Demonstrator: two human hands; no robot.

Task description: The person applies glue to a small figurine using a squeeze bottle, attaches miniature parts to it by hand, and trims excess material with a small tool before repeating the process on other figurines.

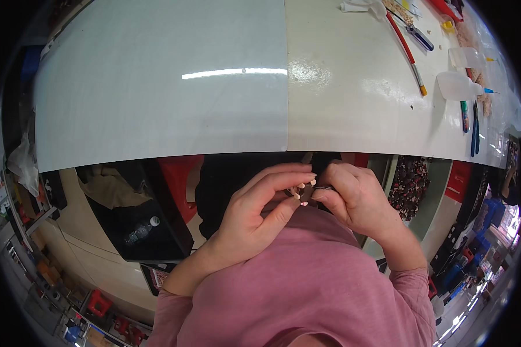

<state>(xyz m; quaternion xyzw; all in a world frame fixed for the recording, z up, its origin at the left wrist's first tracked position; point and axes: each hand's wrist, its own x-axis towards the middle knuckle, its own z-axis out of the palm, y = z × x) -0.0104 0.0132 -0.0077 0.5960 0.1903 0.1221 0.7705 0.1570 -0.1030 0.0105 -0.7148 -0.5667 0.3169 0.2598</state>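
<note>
Two hands (246, 217) (359, 199) pinching a small dark piece (307, 191), bottle (140, 232) in box (172, 231), drawer (439, 194) of mottled bits (410, 188) (right)

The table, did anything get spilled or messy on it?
Maybe: small tan bits lie in a loose pile at the table's far right, with a few strays beside the blue-handled tool. They look odd because they're scattered loose, not in a container.

Small dark piece with pale knobs (306, 193): partly hidden by left hand (253, 209) and right hand (360, 198); fine detail too small to resolve. Thin tool (323, 187): rear end concealed within right hand. Pink shirt (283, 272): cut off by lower edge. Dark and pink bits (410, 186): individually too small to identify.
</note>
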